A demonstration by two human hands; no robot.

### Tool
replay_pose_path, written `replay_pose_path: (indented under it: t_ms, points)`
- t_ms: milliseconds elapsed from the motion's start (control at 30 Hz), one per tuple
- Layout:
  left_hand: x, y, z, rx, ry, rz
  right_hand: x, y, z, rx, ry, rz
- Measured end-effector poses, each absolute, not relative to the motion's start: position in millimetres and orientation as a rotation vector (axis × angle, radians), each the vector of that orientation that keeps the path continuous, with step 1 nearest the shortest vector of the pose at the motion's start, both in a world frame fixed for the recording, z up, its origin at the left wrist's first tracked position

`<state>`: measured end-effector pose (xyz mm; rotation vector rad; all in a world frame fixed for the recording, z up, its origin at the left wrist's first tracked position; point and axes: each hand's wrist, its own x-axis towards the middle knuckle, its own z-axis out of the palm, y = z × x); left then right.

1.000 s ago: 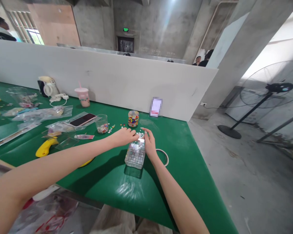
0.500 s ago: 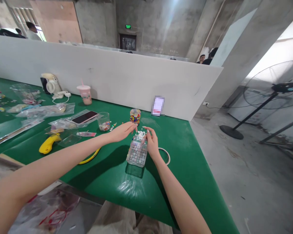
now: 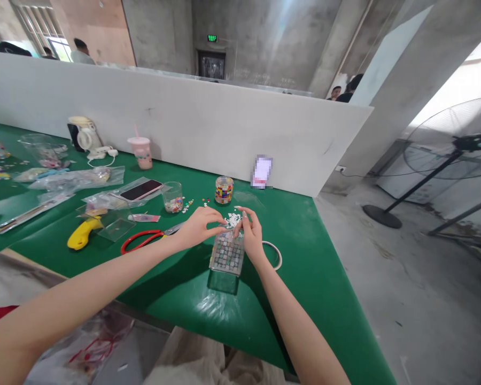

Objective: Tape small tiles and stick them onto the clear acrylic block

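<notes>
A clear box stands before me, its top face covered in a grid of small pale and grey tiles. Loose white tiles lie in a pile just beyond it. My left hand is at the box's far left corner, thumb and fingers slightly apart at the tips; whether they touch the box I cannot tell. Over the far right corner, my right hand has its thumb and fingers pinched together; whatever is between them is too small to name.
Behind the tiles stands a jar covered in coloured mosaic. Red-handled scissors, a cup of tile pieces, a phone and a yellow tool lie to the left. A white ring is at the right. A white partition borders the table.
My left hand has drawn back from over the white tiles to the box's far left corner, its fingers now more bent. The scissors show more fully. The right hand stays near the box's far right corner.
</notes>
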<state>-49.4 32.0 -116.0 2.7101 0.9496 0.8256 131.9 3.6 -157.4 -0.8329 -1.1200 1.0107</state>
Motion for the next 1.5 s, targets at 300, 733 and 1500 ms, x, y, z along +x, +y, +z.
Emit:
replay_pose_path:
  t_ms: [300,733,1500]
  points:
    - [-51,24,-119,2.771,0.984,1.004,133,1,-156,-0.845,-1.126,0.982]
    - [-54,23,-121,2.728,0.937,1.024,132,0,-155,-0.827,-1.154,0.992]
    - [-53,17,-122,2.495,1.019,1.001,133,0,-156,-0.81,-1.187,0.996]
